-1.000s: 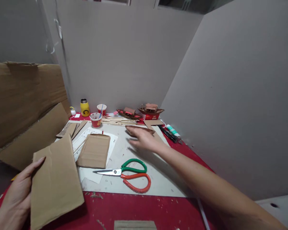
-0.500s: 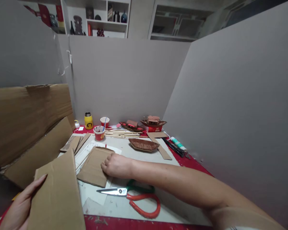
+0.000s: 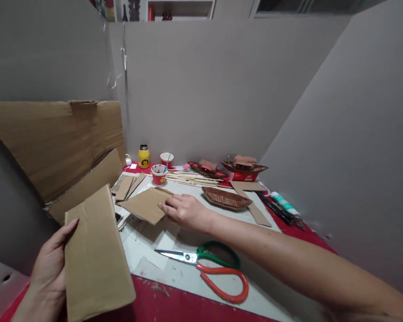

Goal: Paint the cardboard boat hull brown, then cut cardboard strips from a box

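Observation:
My left hand [image 3: 55, 255] grips a tall piece of cardboard [image 3: 97, 259] by its left edge, thumb on the front and the other fingers hidden behind. My right hand [image 3: 186, 211] pinches the right edge of a smaller cardboard piece [image 3: 146, 205], which is tilted above the white drawn paper [image 3: 139, 243]. In front of that hand lie scissors [image 3: 201, 264] with one green and one red handle, blades pointing left. A brown model boat hull [image 3: 226, 198] rests on the white board beyond my right forearm.
Large cardboard sheets [image 3: 53, 143] lean at the left wall. At the back stand a yellow bottle [image 3: 144, 156], paper cups [image 3: 159, 175], wooden sticks [image 3: 191, 178] and two finished model boats [image 3: 244, 164]. A glue tube [image 3: 285, 203] lies by the right wall.
My right hand has lifted the smaller cardboard piece, which lay flatter on the paper before. The view has tipped down and turned left, so things appear higher and further right.

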Demonstrator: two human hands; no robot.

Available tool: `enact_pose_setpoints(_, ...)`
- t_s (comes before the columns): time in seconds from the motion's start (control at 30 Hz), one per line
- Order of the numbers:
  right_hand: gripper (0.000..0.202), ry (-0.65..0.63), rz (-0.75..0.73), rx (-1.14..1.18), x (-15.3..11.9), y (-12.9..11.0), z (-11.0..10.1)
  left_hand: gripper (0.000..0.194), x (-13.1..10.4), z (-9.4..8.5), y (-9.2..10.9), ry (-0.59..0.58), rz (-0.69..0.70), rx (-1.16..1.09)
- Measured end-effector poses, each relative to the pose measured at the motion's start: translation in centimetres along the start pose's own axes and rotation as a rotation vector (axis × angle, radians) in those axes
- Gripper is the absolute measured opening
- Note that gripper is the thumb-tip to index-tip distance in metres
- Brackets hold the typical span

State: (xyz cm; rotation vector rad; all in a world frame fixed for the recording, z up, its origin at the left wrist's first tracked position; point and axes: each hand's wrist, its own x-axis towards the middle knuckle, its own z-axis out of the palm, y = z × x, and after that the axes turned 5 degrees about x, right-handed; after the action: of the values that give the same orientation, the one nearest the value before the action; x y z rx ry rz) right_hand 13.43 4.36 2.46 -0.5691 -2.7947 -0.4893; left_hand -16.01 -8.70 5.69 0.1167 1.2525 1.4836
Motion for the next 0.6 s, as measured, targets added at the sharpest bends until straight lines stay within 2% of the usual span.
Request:
enact_pose_setpoints(0.07, 0.03, 0.045, 0.007, 0.015, 0.8, -0.1, 0.4, 0.018, -0.3, 0.0, 0.2, 0.033, 0.019, -0.029)
enact_pose_setpoints(0.17, 0.031, 0.094, 0.021, 0.043, 3.4, -0.6, 1.5, 0.022, -0.6, 0.2, 0.4, 0.056, 0.034, -0.061)
enact_pose_setpoints(0.27, 0.035, 0.122, 0.047, 0.08, 6.4, -1.7, 2.7, 0.04, -0.8, 0.4, 0.5, 0.064, 0.037, -0.059)
enact_pose_setpoints(0.37, 0.044, 0.13, -0.009, 0.155, 7.7, -3.4, 3.1, 0.054, -1.0, 0.5, 0.5, 0.053, 0.056, -0.033)
enact_pose_setpoints(0.47, 0.05, 0.102, -0.048, 0.227, 6.0, -4.7, 2.2, 0.056, -1.2, 0.6, 0.3, 0.057, 0.033, 0.033)
enact_pose_setpoints(0.53, 0.046, 0.07, -0.017, 0.259, 3.4, -4.9, 1.2, 0.054, -1.3, 0.7, 0.0, 0.065, -0.021, 0.086)
enact_pose_setpoints(0.6, 0.043, 0.041, 0.077, 0.278, -0.1, -4.5, 0.1, 0.05, -1.2, 0.8, -0.3, 0.045, -0.07, 0.131)
